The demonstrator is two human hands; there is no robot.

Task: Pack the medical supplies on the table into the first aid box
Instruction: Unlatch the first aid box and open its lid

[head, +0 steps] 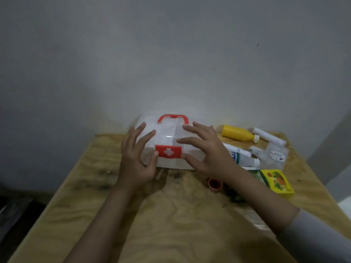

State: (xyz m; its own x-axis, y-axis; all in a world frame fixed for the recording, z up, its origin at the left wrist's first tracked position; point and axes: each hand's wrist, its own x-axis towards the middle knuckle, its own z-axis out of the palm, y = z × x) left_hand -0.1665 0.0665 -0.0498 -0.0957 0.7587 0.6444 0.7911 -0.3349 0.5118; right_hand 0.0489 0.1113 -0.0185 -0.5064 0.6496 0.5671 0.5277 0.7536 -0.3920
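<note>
A white translucent first aid box (167, 133) with a red handle and a red cross latch (168, 151) stands closed at the back of the wooden table (171, 215). My left hand (136, 158) rests on its left front, fingers spread, thumb beside the latch. My right hand (205, 150) lies on its right front, fingers apart. Supplies lie to the right: a yellow bottle (236, 134), a white roll (268, 137), white tubes (242, 155), a clear packet (273, 156), a yellow-green carton (275, 182) and a small red cap (215, 184).
A plain grey wall rises right behind the table. The table's left edge drops to a dark floor, and its right edge runs just past the carton. Dark stains mark the wood near the box and beneath my right forearm.
</note>
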